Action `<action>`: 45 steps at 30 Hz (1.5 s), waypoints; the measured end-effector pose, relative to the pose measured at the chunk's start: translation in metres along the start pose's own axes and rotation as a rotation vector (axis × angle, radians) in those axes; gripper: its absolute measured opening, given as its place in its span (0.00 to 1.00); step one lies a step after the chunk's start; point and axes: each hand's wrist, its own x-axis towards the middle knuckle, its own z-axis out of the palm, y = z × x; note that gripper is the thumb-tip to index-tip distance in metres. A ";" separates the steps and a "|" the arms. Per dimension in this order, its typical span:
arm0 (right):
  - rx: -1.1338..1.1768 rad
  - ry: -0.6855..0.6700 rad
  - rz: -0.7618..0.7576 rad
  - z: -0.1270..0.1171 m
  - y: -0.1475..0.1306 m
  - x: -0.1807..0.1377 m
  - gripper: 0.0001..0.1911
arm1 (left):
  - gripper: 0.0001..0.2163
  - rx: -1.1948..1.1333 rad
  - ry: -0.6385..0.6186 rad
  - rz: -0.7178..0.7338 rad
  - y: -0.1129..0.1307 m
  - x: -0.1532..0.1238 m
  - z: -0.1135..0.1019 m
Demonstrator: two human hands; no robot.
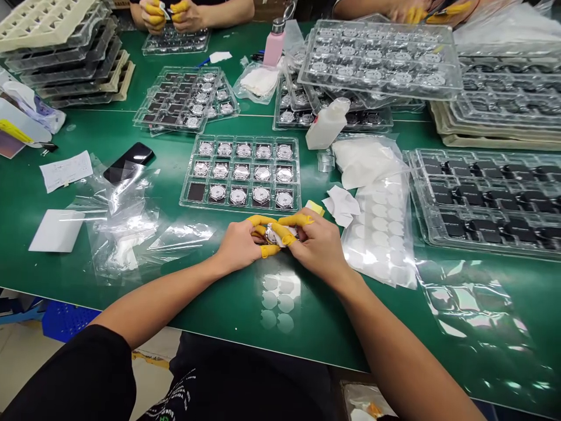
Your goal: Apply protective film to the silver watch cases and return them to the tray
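Yellow-cotted left hand (236,245) and right hand (318,248) — both pinching a round silver part (272,235).

A green-topped workbench (307,327) fills most of the view; past its near edge lies a pale floor (26,368), with a blue perforated plastic crate (70,318) just under that edge.

A green-topped work table (307,327) crowded with clear plastic trays (240,173) of round metal parts, alongside a black phone (128,162), a handwritten note (66,171), an upright pink bottle (274,42), a sheet of round white stickers (379,228) and loose plastic bags (473,310).
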 end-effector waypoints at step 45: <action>0.139 -0.023 -0.240 0.004 0.007 -0.004 0.07 | 0.25 0.058 0.002 0.026 0.000 0.000 -0.003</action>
